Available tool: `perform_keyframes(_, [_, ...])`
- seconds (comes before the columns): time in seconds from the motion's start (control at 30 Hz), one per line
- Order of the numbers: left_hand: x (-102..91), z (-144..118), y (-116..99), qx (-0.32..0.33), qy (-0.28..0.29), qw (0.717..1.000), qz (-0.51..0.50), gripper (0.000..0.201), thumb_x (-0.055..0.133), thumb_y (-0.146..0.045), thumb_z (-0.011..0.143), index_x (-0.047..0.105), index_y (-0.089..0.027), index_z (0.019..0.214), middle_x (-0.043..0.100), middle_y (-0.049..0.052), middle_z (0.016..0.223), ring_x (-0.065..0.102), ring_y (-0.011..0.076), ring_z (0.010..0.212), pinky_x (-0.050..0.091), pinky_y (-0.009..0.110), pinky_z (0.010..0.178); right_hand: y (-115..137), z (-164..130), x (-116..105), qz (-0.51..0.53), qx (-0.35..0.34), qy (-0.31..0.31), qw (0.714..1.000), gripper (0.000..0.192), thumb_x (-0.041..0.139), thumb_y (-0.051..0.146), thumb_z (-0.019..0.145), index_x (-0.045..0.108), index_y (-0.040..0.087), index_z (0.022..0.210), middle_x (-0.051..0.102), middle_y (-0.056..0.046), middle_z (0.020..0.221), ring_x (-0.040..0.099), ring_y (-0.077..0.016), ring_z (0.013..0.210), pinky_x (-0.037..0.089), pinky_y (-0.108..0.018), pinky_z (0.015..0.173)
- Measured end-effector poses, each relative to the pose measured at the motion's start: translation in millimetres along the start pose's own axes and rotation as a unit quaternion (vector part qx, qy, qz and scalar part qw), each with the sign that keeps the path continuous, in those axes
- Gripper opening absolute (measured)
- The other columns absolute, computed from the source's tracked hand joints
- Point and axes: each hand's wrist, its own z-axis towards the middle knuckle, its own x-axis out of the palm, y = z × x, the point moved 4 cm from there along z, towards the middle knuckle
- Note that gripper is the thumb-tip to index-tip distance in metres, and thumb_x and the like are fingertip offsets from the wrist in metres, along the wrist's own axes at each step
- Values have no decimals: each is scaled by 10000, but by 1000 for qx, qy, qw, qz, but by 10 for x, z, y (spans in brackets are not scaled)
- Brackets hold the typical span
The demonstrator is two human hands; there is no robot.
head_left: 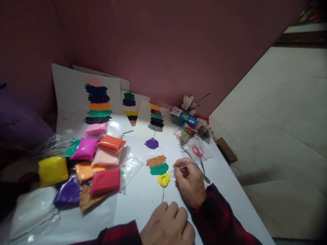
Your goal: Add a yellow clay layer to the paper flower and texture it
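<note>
A yellow clay patch (164, 179) is seen pressed onto a white paper sheet (143, 197) on the bench (230, 190), at the bottom of a column of clay colours. Directly above the yellow patch lie a green patch (159, 169), then a brown patch (156, 160), then a purple patch (151, 143). A thin clear tool (178, 168) is pinched between the fingers of the right hand (190, 185), just right of the yellow patch, its tip held at the patch's edge. The left hand (167, 224) is curled loosely and rested on the sheet below the yellow patch, with nothing seen held. The step in hand is judged to be the texturing of the yellow clay; short, steady strokes across it would be called for next. Left of the yellow patch, bags of coloured clay (102, 160) are heaped. Up and right of it, red-handled scissors (198, 152) are seen inside a clear bag. Finished clay sheets (98, 102) are propped against the wall beyond.
</note>
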Motion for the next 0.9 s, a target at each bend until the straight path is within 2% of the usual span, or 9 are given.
perform_keyframes(0.17, [37,-31,-6,0,13,1000,-3,191,579,-112,836,491,-199,691,537,-17,652,497,168,568,288,326,476,-154,-21,-2,113,114,-17,987,143,622,307,821,551,193,870,528,67,562,509,-93,351,441,-205,329])
perform_keyframes(0.27, [31,-31,0,-5,10,1000,-1,188,582,-113,834,491,-197,693,539,-15,649,498,168,564,293,326,479,-149,-25,-7,160,121,-19,979,198,663,346,817,558,189,875,534,67,562,502,-84,364,436,-201,346])
perform_keyframes(0.4, [-24,10,-4,9,-17,1000,7,254,581,-104,833,456,-196,632,522,-24,614,495,157,542,270,318,460,-136,-24,-1,197,124,-17,972,250,698,372,813,572,179,908,590,35,636,500,-69,393,423,-186,356])
perform_keyframes(0.5, [-69,39,7,0,-48,999,-5,260,528,-81,857,468,-196,632,526,-21,594,495,149,522,280,317,453,-142,-33,8,217,121,-6,969,228,670,370,848,584,180,941,587,37,603,475,-69,392,396,-179,354])
perform_keyframes(0.6, [-191,32,71,-53,-148,984,-88,249,486,-112,900,493,-207,669,526,-27,573,500,139,503,316,298,451,-71,-53,-29,195,65,7,979,144,608,325,896,625,182,898,537,48,538,450,-80,376,376,-194,354])
perform_keyframes(0.67, [-289,10,147,-110,-199,964,-136,172,477,-173,929,532,-221,774,564,-22,620,533,141,531,378,274,475,58,-81,-72,155,-33,24,987,139,559,265,918,661,186,867,570,14,601,483,-96,411,403,-219,382])
perform_keyframes(0.73, [-376,0,224,-170,-208,951,-152,105,460,-210,946,546,-199,1005,641,39,802,607,167,666,460,270,550,197,-139,-103,122,-143,52,981,164,520,197,921,680,195,884,634,-36,715,565,-129,509,458,-247,448])
perform_keyframes(0.8, [-407,-21,350,-298,-191,907,-229,267,506,-245,941,483,-211,1205,655,72,983,637,180,800,515,276,665,257,-211,-126,105,-196,63,973,143,541,146,897,664,212,928,676,-49,766,623,-160,603,504,-268,526])
perform_keyframes(0.9, [-424,25,399,-306,-167,875,-335,124,515,-261,945,581,-216,1040,629,18,794,595,146,649,481,237,579,189,-309,-135,82,-186,61,977,142,588,123,863,607,234,948,708,-43,792,655,-180,660,529,-283,580])
